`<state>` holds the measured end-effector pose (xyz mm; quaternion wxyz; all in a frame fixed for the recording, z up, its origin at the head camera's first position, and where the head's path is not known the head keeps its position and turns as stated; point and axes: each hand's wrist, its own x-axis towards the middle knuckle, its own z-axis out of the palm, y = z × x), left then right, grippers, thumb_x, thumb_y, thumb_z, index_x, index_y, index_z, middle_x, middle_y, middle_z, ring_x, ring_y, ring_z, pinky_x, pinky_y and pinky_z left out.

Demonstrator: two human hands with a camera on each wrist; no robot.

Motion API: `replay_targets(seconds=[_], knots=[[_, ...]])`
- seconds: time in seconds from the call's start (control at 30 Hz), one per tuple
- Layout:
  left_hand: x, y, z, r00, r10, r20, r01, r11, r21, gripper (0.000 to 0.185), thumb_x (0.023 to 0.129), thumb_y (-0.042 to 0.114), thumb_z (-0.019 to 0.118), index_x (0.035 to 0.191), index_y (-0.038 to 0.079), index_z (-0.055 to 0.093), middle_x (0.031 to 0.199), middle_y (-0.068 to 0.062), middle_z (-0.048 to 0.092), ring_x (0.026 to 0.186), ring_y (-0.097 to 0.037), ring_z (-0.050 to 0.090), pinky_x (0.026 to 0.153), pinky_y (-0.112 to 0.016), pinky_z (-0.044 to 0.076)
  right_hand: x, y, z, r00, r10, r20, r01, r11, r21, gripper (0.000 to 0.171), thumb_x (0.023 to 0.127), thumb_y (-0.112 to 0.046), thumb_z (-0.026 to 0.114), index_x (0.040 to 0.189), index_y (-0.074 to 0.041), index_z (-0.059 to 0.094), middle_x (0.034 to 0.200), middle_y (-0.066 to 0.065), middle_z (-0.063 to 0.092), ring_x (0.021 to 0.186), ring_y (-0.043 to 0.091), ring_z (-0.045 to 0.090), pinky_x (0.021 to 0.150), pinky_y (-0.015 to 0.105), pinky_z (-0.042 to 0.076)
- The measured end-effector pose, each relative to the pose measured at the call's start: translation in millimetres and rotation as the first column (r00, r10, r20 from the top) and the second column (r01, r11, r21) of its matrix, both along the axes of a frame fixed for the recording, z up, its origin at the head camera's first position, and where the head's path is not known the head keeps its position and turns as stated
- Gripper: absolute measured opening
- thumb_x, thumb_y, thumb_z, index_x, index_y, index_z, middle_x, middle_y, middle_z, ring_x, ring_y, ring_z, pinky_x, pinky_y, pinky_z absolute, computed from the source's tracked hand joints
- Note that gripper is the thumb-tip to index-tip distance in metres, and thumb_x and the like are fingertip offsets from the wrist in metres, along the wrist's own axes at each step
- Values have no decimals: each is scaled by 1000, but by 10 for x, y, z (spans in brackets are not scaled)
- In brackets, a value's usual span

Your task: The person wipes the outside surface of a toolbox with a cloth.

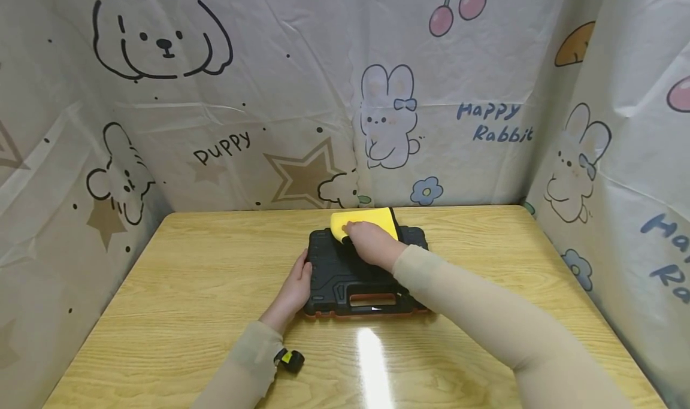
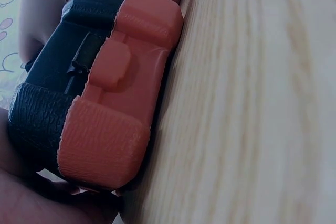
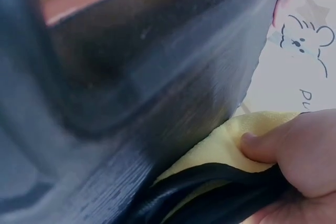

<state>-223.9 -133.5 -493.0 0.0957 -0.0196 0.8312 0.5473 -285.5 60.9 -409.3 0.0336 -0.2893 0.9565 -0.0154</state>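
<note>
A black tool case (image 1: 329, 277) with an orange lower half (image 2: 105, 145) lies flat on the table, its carry handle toward me. My left hand (image 1: 295, 286) holds the case's left side, near the front corner; some of its fingers are hidden behind the case in the left wrist view. On top of the lid, toward the back, lies a folded yellow cloth (image 1: 372, 217) with black edging. My right hand (image 1: 372, 243) pinches this cloth against the lid. In the right wrist view, the thumb presses on the yellow fabric (image 3: 220, 145) above the bunched black edge.
The wooden table (image 1: 215, 259) extends on both sides of the case. A printed curtain (image 1: 302, 85) stands behind the table and along its left and right sides. A small black device (image 1: 291, 361) is strapped to my left wrist.
</note>
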Motion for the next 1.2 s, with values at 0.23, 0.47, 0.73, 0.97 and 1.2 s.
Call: replay_targets(seconds=[0.23, 0.47, 0.73, 0.97, 1.2], knots=[[-1, 24, 9, 1000, 6, 6, -6, 1000, -3, 57, 114, 25, 25, 166, 5, 12, 170, -25, 13, 158, -44, 11, 127, -61, 12, 108, 24, 19, 999, 28, 26, -30, 998, 52, 40, 107, -2, 50, 146, 1, 56, 148, 19, 58, 135, 30, 59, 115, 39, 46], [-2, 27, 11, 1000, 9, 14, -9, 1000, 7, 57, 114, 26, 24, 166, 5, 11, 170, -25, 12, 158, -44, 10, 127, -61, 12, 366, 52, -11, 997, 75, 11, -76, 991, 107, 42, 107, -3, 51, 149, -1, 53, 151, 16, 56, 140, 27, 55, 115, 38, 46], [12, 15, 27, 999, 21, 39, -22, 1000, 21, 57, 114, 28, 23, 166, 8, 10, 171, -24, 11, 158, -44, 9, 127, -61, 11, 771, 90, -27, 983, 177, -57, -165, 972, 166, 49, 102, -6, 63, 149, -2, 52, 152, 16, 54, 138, 26, 56, 107, 34, 52], [7, 18, 22, 998, 30, 46, -30, 1000, 5, 57, 115, 30, 23, 166, 9, 11, 171, -24, 13, 158, -44, 11, 126, -61, 12, 1008, 156, -49, 964, 249, -96, -226, 954, 197, 51, 100, -1, 64, 149, -4, 53, 152, 14, 55, 135, 26, 59, 102, 31, 55], [11, 35, 31, 999, 26, 36, -26, 1000, 0, 57, 115, 29, 23, 166, 8, 11, 171, -24, 14, 158, -44, 11, 126, -61, 13, 1179, 251, -76, 944, 297, -142, -265, 941, 211, 54, 98, 2, 65, 150, -5, 52, 153, 12, 53, 134, 26, 60, 102, 30, 55]])
